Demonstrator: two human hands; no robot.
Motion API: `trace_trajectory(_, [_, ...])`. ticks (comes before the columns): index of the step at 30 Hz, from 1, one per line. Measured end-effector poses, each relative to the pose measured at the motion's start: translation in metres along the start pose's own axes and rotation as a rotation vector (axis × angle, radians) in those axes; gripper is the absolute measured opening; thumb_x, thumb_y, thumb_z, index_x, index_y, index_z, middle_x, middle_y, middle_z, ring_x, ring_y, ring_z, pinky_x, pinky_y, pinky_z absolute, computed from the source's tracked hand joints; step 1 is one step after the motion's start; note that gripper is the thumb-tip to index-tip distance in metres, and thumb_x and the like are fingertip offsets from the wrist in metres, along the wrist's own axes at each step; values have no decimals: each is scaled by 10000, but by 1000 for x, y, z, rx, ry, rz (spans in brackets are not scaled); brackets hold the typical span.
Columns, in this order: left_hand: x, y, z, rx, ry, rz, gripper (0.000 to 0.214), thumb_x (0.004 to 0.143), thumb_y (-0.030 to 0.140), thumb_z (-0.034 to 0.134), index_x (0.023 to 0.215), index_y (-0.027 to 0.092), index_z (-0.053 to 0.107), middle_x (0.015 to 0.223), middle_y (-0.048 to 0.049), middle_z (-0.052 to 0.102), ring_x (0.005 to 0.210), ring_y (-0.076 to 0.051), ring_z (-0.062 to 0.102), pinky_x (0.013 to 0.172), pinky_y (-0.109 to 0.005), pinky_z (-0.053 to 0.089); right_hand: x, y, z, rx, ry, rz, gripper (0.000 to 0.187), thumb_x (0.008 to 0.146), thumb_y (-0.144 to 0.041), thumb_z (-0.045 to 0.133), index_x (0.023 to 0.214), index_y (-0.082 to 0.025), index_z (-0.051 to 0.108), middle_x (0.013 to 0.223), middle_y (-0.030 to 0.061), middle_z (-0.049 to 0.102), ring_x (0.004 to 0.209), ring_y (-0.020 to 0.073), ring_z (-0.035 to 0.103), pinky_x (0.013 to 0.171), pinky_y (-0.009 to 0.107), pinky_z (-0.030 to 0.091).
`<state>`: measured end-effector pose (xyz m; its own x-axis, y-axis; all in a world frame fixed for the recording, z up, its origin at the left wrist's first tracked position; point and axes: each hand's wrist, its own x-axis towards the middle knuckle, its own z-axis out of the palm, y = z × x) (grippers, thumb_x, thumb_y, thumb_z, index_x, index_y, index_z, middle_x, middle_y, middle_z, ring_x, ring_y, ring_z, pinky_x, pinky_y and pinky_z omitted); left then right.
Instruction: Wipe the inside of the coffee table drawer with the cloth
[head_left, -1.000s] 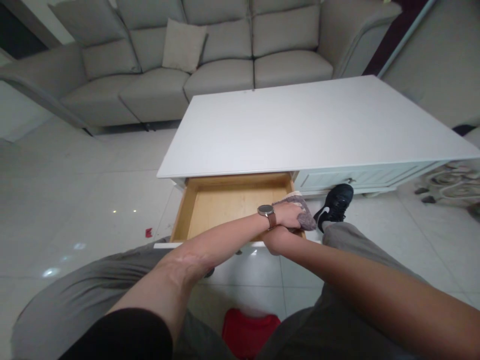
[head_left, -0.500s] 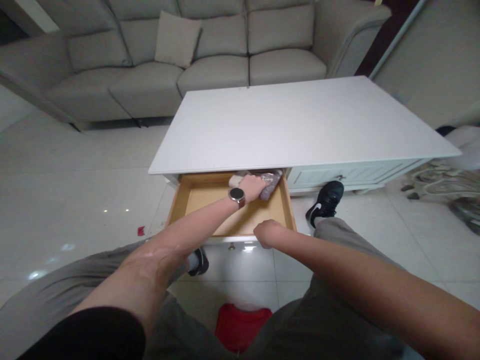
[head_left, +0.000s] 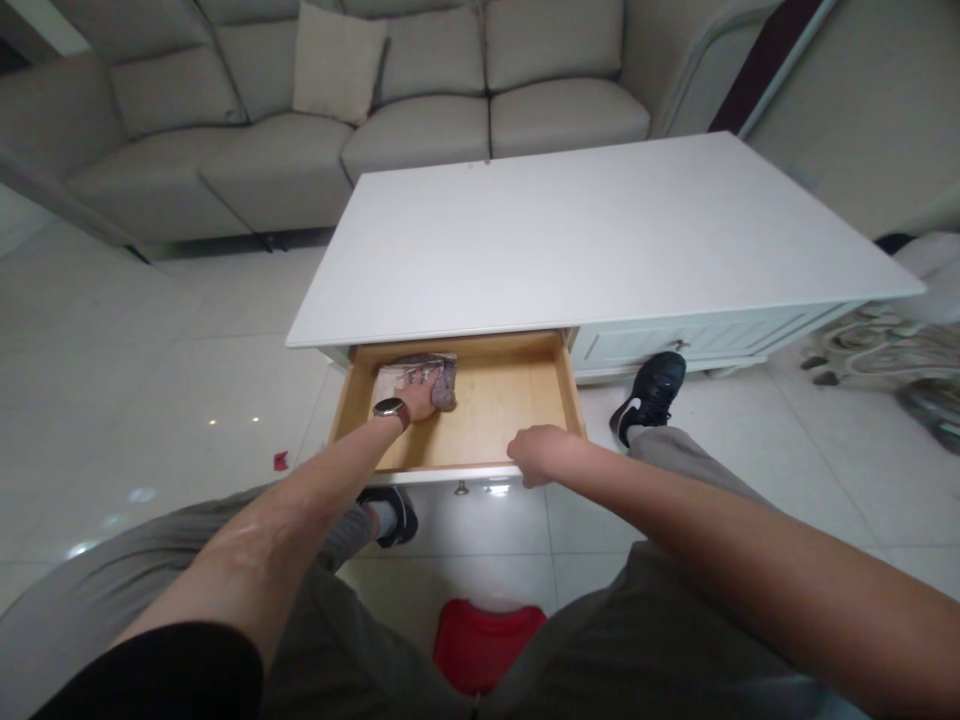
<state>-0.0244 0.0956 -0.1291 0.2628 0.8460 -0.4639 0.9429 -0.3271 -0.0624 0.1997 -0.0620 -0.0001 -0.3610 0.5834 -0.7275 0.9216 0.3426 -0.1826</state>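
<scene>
Inside drawer (head_left: 510, 390), hand (head_left: 418, 396) on cloth (head_left: 445, 386)

Dim-ish room, shiny floor (head_left: 187, 390)

Pretty flat, greyish light here. Little bright glints bounce off it at left, plus a glare patch just below the drawer (head_left: 502, 395). Table (head_left: 585, 240) is evenly pale, sofa (head_left: 416, 135) duller with dark shadow underneath. Edges look wide-angle stretched, fine detail kinda smeary.

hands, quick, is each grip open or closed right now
Left hand: flattened on the cloth; whether it grips cannot be told.
Right hand: closed on the drawer front.
</scene>
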Motion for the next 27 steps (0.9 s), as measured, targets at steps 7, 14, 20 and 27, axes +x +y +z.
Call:
trace_trajectory(7, [12, 65, -2, -168, 84, 260, 802, 858, 359, 624, 1602, 232, 356, 1603, -154, 415, 1481, -335, 350, 1156, -427, 352, -53, 116, -30, 35, 124, 475, 370, 950, -333, 608, 1173, -67, 735, 1153, 265, 721, 1103, 365, 693, 888, 428, 554])
trace_trajectory(14, [30, 187, 0, -372, 130, 510, 869, 793, 355, 682, 1596, 221, 377, 1663, -156, 323, 1536, -369, 258, 1219, -559, 244, -28, 167, -2, 380, 98, 541, 537, 1042, -437, 424, 1414, -78, 569, 1329, 260, 639, 825, 265, 738, 622, 345, 592])
trace_trajectory(20, [26, 212, -5, -380, 75, 540, 765, 809, 309, 662, 1545, 255, 461, 1676, -113, 311, 1548, -338, 248, 1242, -559, 180, 4, 168, 8, 431, 174, 454, 627, 1023, -454, 452, 1531, -88, 416, 1430, 277, 564, 956, 296, 720, 592, 338, 609])
trace_trajectory(27, [-27, 204, 8, -386, -69, 659, 655, 665, 302, 811, 1306, 230, 694, 1531, -135, 534, 1416, -385, 475, 1159, -444, 396, 22, 142, 15, 290, 225, 471, 469, 1040, -304, 377, 1396, -14, 477, 1271, 308, 648, 998, 306, 729, 786, 346, 599])
